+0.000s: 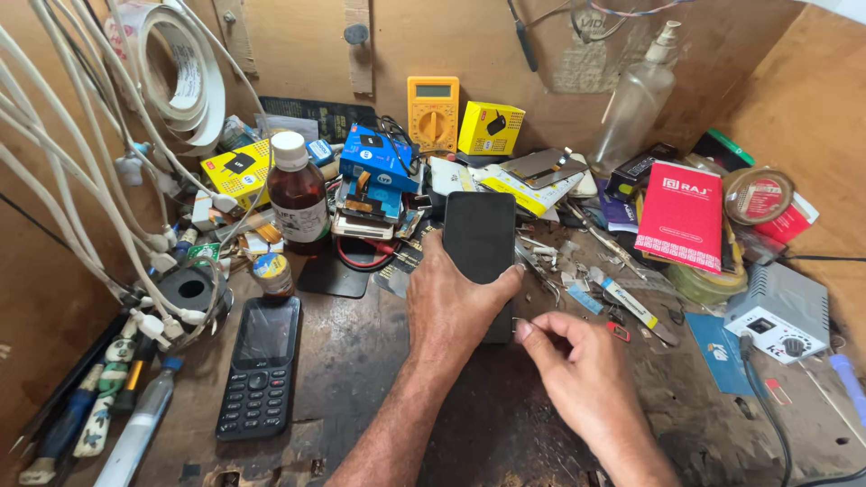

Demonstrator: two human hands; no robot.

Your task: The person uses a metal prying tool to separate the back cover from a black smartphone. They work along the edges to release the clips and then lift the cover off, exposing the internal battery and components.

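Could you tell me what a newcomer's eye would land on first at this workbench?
Most likely the black smartphone at the centre of the bench, lying screen up under the left hand, while the right hand pinches something tiny at its right edge. Next come the bright colours: a yellow multimeter leaning against the back wall and a red booklet to the right. A black keypad phone lies at the left.

**Clutter around the bench**

A black keypad phone [259, 365] lies at eight o'clock, a brown glass bottle [298, 194] at eleven. At twelve stands a yellow multimeter [433, 112] — a yellow box [491, 127] just beside it. A red booklet [681, 215] lies at two, a grey soldering station [781, 313] at three.
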